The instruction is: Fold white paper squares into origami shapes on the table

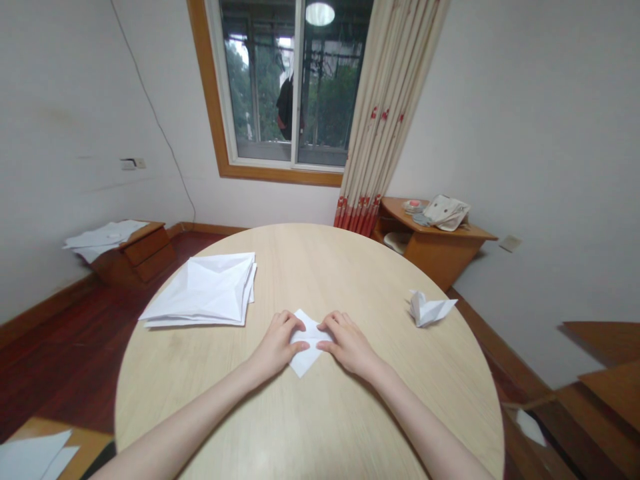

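Side corners of the small folded paper (pixel 302 360) are hidden under the left hand (pixel 277 343) and right hand (pixel 349 341); only its middle and its far and near points show. Paper sits on the round table (pixel 320 433), roughly centred between the hands. Both hands curled in from either side, thumbs on the near part, bent fingers on the far part, tips a bit apart; can't tell if they pinch the sheet or just press it, undersides are covered. Forearms and the table's near rim run off the bottom of frame. Loose sheets (pixel 35 459) at lower left are cut off too. White item (pixel 531 427) at lower right: can't identify. Drawer unit (pixel 150 252) on the left has its drawers closed, contents not visible, papers (pixel 107 235) on top. Corner cabinet (pixel 440 257) has an open shelf with a pale object (pixel 397 241) inside, mostly hidden; white bag (pixel 447 212) on top, contents not visible. Paper stack (pixel 210 290) is left of the hands, one corner right at the table rim. Folded paper piece (pixel 430 310) sits near the right rim. Bare tabletop beyond the hands, and between the right hand and that piece.
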Tool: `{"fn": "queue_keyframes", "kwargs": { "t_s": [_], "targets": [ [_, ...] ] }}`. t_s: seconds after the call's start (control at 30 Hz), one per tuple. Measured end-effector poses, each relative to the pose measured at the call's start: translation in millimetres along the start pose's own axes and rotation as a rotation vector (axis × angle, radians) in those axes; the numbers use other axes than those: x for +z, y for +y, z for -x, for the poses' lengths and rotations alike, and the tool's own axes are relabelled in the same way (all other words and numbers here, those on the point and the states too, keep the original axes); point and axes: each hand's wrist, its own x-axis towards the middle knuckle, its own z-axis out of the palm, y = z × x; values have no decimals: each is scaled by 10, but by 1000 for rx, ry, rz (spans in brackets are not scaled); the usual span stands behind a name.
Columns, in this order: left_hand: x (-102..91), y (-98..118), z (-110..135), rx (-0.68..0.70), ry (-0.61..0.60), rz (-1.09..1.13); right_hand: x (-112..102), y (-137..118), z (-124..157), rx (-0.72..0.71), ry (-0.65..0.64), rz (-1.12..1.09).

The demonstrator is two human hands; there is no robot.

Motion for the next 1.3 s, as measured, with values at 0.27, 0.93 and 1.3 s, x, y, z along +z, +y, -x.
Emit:
{"fn": "queue_keyframes", "kwargs": {
  "t_s": [0.27, 0.93, 1.3],
  "targets": [
    [-78, -24, -24, -30, -57, 61, 19, 189, -44, -36, -9, -174],
    [-149, 0, 27, 197, -95, 3, 15, 448, -85, -99, -189, -417],
    [-143, 76, 89, 369, -164, -304, -25, 366, -65, -127, -210, -301]
  ]
}}
